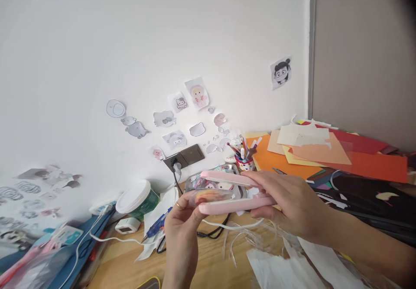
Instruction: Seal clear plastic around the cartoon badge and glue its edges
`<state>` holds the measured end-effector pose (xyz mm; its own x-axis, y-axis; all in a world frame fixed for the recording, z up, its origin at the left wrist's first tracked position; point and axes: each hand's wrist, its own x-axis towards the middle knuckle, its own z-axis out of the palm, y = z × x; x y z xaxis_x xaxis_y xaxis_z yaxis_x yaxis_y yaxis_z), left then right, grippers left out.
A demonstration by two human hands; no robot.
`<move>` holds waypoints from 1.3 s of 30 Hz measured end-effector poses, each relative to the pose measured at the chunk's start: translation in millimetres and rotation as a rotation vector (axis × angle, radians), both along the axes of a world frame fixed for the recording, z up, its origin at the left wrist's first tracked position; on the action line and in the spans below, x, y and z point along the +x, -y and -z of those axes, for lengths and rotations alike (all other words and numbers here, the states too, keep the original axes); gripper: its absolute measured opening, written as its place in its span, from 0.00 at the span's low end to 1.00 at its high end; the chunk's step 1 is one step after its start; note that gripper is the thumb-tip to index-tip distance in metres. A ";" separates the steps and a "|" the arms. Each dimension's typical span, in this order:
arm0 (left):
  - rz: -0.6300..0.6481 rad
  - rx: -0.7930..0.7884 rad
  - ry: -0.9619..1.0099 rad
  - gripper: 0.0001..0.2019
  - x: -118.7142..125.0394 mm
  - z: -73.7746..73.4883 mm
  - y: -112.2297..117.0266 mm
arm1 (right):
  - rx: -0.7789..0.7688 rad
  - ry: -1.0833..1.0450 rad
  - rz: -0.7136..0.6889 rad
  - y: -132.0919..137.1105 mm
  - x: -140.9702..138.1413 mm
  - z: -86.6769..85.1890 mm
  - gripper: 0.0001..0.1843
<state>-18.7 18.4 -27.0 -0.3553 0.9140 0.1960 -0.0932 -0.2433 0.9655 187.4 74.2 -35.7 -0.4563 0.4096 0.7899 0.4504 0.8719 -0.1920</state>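
My right hand [292,206] grips a pink two-armed clamp-like tool [234,191], a small sealer by its look, with its arms slightly apart. My left hand [183,224] pinches a clear plastic pouch [208,189] with coloured cartoon stickers inside, and the pouch's edge sits between the tool's arms. A ring shows on one left finger. A white cable [227,226] hangs from the tool down to the wooden desk [126,263].
Coloured paper sheets [325,154] lie at the back right beside a pen cup [244,161]. A wall socket [183,157], a white-lidded green tub [138,198], a blue pen [157,226] and clear plastic strips [247,241] are near. Cartoon cut-outs cover the wall.
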 end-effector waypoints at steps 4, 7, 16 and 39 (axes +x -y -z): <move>-0.064 -0.081 0.072 0.12 4.9 -5.8 2.7 | -0.451 -0.131 -0.110 4.6 -1.3 -6.1 0.16; -0.062 -0.125 0.091 0.14 7.7 -9.4 3.6 | -0.836 -0.206 -0.275 6.3 -1.7 -9.7 0.17; -0.041 -0.155 0.071 0.17 7.6 -8.9 7.2 | -1.125 -0.245 -0.512 5.1 -5.8 -11.9 0.21; 0.081 -0.216 0.120 0.16 16.7 -12.5 6.8 | -1.248 -0.350 -0.308 12.0 -17.2 -5.8 0.21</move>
<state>-2.0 11.6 -14.4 -0.2886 0.9563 -0.0463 -0.2213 -0.0195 0.9750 170.2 62.3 -29.8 -0.5114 0.8574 0.0571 0.0310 0.0848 -0.9959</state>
